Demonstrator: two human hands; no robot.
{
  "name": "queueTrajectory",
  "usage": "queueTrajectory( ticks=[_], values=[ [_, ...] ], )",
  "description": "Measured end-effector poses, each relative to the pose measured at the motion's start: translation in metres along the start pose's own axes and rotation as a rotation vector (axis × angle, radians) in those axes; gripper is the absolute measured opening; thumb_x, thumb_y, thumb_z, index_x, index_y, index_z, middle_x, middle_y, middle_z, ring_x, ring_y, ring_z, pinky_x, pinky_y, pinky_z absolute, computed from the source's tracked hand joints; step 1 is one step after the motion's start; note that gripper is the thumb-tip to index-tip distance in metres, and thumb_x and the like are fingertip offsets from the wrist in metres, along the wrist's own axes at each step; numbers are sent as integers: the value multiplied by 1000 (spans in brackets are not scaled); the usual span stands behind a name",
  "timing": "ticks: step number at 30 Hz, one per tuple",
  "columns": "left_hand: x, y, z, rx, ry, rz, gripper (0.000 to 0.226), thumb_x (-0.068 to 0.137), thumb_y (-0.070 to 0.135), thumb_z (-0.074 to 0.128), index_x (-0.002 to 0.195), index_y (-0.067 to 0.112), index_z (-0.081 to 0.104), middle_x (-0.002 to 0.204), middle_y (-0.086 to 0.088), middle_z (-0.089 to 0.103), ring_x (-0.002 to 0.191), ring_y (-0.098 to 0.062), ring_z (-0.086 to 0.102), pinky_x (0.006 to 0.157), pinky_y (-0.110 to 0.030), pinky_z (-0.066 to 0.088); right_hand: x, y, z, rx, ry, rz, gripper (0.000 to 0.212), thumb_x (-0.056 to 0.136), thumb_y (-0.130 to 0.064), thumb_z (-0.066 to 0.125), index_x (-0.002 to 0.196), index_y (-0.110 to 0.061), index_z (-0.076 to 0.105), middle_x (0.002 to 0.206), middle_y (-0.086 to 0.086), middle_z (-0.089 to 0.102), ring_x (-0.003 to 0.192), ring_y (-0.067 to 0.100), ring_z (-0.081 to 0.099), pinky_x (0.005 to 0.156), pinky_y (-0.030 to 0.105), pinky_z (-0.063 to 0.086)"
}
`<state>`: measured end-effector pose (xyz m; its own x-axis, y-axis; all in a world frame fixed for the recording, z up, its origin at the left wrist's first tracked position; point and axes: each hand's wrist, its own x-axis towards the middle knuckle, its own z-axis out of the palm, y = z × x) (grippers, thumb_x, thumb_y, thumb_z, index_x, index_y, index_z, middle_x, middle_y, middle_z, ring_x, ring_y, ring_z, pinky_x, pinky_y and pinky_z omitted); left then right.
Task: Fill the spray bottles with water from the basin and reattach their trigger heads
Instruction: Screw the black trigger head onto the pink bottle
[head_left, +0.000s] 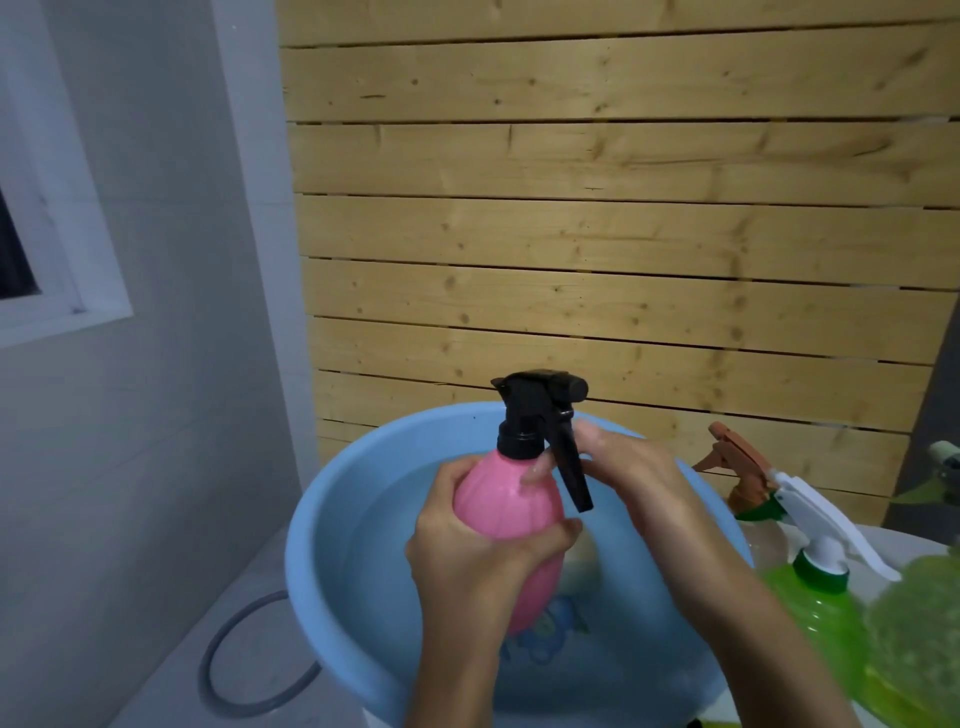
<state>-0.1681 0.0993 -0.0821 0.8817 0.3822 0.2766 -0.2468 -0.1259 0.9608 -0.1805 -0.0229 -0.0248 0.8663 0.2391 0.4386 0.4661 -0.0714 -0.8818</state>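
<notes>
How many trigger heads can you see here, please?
3: a black head on the pink bottle over the basin, an orange head right of it, a white head on the green bottle nearer. Others may be hidden at right.

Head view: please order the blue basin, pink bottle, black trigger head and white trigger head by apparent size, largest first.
1. blue basin
2. pink bottle
3. black trigger head and white trigger head look alike; the white one sits nearer the camera, so no ranking.

Black-headed pink bottle (506, 506) in left hand (467, 561), right hand (631, 480) by trigger (571, 475), over basin (311, 551)
</notes>
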Motion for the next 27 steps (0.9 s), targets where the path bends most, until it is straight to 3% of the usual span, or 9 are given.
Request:
queueTrajectory(
  ticks=[3,7,10,12,17,21,25,27],
  values=[
    [0,-1,0,-14,11,-1,72,27,39,90,92,37,60,88,20,64,81,-2,61,71,-34,55,3,8,0,16,99,3,41,89,-42,42,79,-13,70,99,-2,72,109,15,61,103,38,40],
    [1,-3,0,-5,2,9,69,30,39,94,89,37,60,85,22,63,79,4,59,68,-30,54,5,9,3,68,208,33,26,81,-32,72,86,-11,59,81,-3,73,85,9,67,82,28,49],
    [0,-2,1,30,0,31,71,25,48,86,90,38,59,85,22,63,79,2,60,68,-28,54,10,15,4,32,242,19,41,68,-18,84,100,-15,59,88,2,75,89,16,69,86,36,50],
    [0,-2,2,57,-12,48,71,25,49,84,91,38,59,86,22,64,80,2,60,66,-25,53,15,17,5,20,239,15,56,57,-25,89,106,-15,64,92,3,74,92,17,69,86,35,53],
    [0,-1,1,66,-36,47,71,29,44,89,92,39,58,88,21,62,83,-1,60,66,-25,53,18,17,5,22,142,2,35,61,-29,75,92,-13,74,94,3,73,89,8,67,76,20,53],
    [-1,0,1,45,-50,32,67,33,38,92,91,39,58,86,22,61,81,1,59,63,-22,51,17,18,1,19,80,1,32,73,-27,69,101,-12,72,101,0,74,102,14,66,89,25,53],
    [-3,2,3,25,-63,5,66,28,43,84,89,40,58,86,32,59,76,7,58,56,-15,48,13,16,-2,68,24,12,30,80,-22,63,107,-11,70,106,-3,73,104,8,66,83,17,51],
    [-3,3,1,12,-72,1,67,28,42,85,90,40,59,86,26,61,76,6,59,57,-16,50,12,15,-2,97,12,15,30,80,-23,62,108,-15,70,107,-7,73,105,4,65,84,15,49]
  ],
)
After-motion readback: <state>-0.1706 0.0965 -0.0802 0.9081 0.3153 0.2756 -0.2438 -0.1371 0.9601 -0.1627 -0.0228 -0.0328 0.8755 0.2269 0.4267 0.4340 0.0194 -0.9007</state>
